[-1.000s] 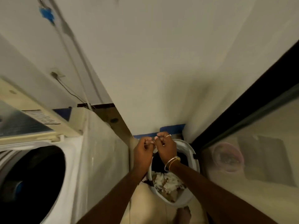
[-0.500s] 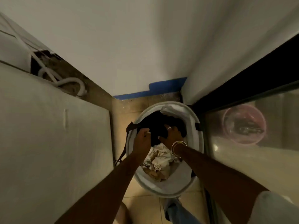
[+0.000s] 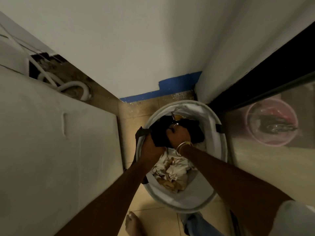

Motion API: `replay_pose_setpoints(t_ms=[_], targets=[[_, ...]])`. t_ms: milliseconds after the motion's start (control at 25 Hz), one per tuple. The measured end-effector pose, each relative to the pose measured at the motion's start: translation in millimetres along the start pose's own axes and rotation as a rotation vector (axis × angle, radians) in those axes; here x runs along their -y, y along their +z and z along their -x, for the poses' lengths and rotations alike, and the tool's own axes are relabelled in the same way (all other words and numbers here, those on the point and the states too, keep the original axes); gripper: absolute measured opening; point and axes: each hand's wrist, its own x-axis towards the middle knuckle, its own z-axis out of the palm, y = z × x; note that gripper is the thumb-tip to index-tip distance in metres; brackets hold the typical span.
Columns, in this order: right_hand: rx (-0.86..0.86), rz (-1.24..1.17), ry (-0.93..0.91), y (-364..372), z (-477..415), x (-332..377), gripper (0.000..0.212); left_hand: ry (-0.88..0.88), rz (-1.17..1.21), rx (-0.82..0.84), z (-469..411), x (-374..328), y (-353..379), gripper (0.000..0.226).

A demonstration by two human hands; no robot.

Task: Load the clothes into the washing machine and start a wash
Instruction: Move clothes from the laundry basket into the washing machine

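- Down in the corner, both arms stretch forward and downward into the basket [image 3: 221,155], which stands on the floor [image 3: 133,116] between the washer [image 3: 51,150] and a glass door [image 3: 255,167].
- Her or his left hand [image 3: 150,147] sits at the basket's left rim, back of the hand up, fingers curled round one edge of a black garment [image 3: 160,132].
- Just beside it, the right hand [image 3: 179,136] is knuckles-up, its fingers closed on the same garment near its middle.
- Bangles [image 3: 183,145] ring the right wrist, and a ring [image 3: 175,124] shows on one finger.
- That garment lies bunched on top in the far half of the basket; light clothes [image 3: 172,169] lie crumpled beneath, in the near half.
- Behind the washer a hose [image 3: 75,85] coils on the ground.
- Blue tape [image 3: 170,87] runs along the foot of the wall [image 3: 136,40].
- Behind the glass sits a pink bucket [image 3: 252,116].
- One bare foot [image 3: 132,223] stands near the basket's near rim.
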Motion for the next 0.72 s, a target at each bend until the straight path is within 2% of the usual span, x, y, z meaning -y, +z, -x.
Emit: replay_pose_setpoints(t_ms=[80, 160, 280, 360, 400, 480, 600, 720], targets=[[-0.076, -0.178, -0.128, -33, 34, 32, 0.028, 0.057, -0.047, 0.079, 18, -23, -17, 0.083], [-0.127, -0.407, -0.252, -66, 67, 69, 0.036, 0.080, -0.051, 0.106, 38, -53, -35, 0.090], [-0.154, -0.701, -0.342, -108, 104, 130, 0.038, 0.121, -0.046, 0.037, 64, -110, -60, 0.068], [-0.198, -0.779, -0.428, -142, 133, 178, 0.027, 0.183, -0.033, -0.047, 84, -153, -83, 0.044], [-0.231, -0.802, -0.465, -157, 147, 198, 0.022, 0.200, 0.047, -0.092, 96, -175, -96, 0.035], [-0.294, -0.740, -0.569, -179, 176, 218, 0.033, 0.185, 0.360, -0.170, 131, -220, -126, 0.023], [-0.362, -0.532, -0.577, -187, 222, 217, 0.080, 0.214, 0.615, -0.218, 195, -276, -177, 0.018], [-0.327, -0.145, -0.557, -183, 266, 212, 0.121, 0.183, 0.822, -0.192, 256, -306, -234, 0.022]])
